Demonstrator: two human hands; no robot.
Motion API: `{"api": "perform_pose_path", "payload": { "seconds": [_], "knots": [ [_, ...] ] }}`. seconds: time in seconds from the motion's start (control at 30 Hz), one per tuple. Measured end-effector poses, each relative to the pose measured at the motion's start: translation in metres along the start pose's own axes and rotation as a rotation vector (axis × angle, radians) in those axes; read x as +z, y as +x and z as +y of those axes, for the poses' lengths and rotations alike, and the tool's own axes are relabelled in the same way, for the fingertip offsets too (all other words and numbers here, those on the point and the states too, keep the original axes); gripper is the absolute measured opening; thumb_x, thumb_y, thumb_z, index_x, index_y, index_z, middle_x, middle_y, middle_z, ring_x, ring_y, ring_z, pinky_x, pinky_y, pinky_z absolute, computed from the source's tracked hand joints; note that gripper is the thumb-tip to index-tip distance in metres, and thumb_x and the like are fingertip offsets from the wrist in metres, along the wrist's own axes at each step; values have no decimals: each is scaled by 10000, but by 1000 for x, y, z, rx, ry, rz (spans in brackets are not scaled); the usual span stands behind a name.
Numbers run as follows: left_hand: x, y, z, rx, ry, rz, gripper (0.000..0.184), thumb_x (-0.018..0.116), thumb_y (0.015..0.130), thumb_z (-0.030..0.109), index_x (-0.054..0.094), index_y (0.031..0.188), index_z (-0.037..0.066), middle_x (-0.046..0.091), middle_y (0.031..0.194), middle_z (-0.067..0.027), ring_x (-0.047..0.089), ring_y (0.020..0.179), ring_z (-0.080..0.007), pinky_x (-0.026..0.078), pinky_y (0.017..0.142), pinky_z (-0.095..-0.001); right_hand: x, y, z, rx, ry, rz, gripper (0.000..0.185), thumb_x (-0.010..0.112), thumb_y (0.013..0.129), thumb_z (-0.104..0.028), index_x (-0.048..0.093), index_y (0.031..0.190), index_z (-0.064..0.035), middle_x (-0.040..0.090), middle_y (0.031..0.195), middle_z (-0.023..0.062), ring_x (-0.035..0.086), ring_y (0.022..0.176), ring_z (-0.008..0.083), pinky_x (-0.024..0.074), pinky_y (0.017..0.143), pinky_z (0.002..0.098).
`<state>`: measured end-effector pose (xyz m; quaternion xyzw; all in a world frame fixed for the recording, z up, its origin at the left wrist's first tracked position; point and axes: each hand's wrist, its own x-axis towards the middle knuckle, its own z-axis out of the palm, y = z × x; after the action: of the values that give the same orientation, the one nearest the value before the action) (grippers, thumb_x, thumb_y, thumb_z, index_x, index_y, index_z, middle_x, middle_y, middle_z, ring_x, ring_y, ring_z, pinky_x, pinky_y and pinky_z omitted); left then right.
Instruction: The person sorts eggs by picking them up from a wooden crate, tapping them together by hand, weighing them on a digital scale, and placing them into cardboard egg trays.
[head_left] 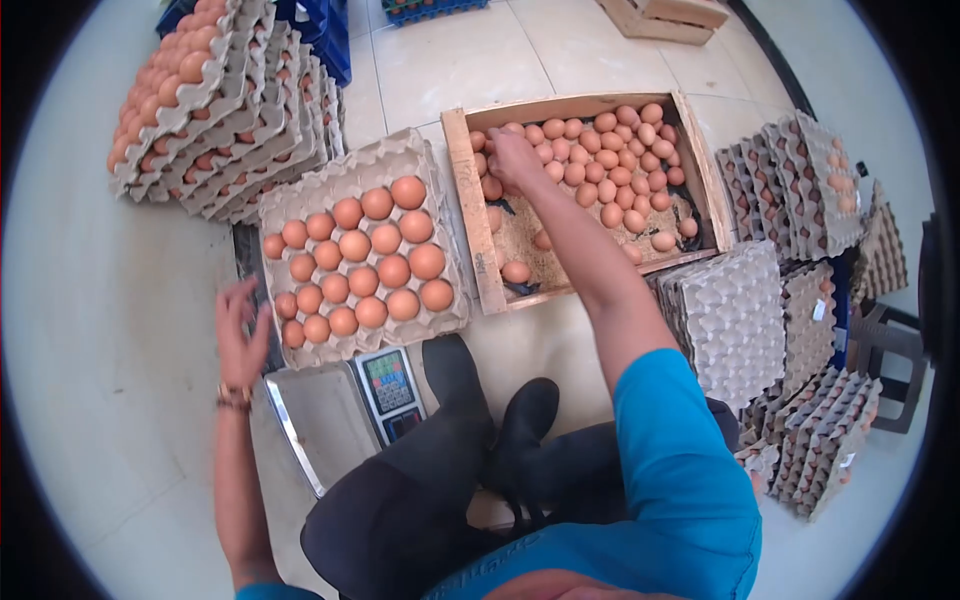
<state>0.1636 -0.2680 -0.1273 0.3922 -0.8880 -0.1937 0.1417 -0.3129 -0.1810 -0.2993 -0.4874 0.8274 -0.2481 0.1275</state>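
My right hand (513, 162) reaches into the upper left corner of a wooden crate (463, 200) of brown eggs (607, 160). Its fingers are curled downward among the eggs, and whatever is in them is hidden. To the left of the crate, a grey cardboard egg tray (400, 160) carries rows of brown eggs (355, 245), with several cups bare along its far side. Beside the tray's lower left edge, my left hand (240, 335) is empty with its fingers apart, slightly blurred. A digital scale (388, 385) with a lit display sits just below the tray.
Tall stacks of filled egg trays (225, 150) stand at the upper left. On the right are a pile of grey trays (735, 315) and more filled trays (790, 190). My dark boots (455, 375) are below the crate. A blue crate (325, 35) is behind the left stack.
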Motion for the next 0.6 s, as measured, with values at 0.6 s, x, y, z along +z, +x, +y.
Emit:
{"api": "perform_pose_path", "payload": {
  "seconds": [0.6],
  "knots": [
    [26,-183,78,-415,-161,147,298,604,851,-31,640,1143,17,578,1128,-113,559,731,-143,461,691,-283,87,50,0,126,-401,53,234,551,910,-151,745,1011,-69,532,1160,167,509,1119,361,540,801,462]
  ]
}}
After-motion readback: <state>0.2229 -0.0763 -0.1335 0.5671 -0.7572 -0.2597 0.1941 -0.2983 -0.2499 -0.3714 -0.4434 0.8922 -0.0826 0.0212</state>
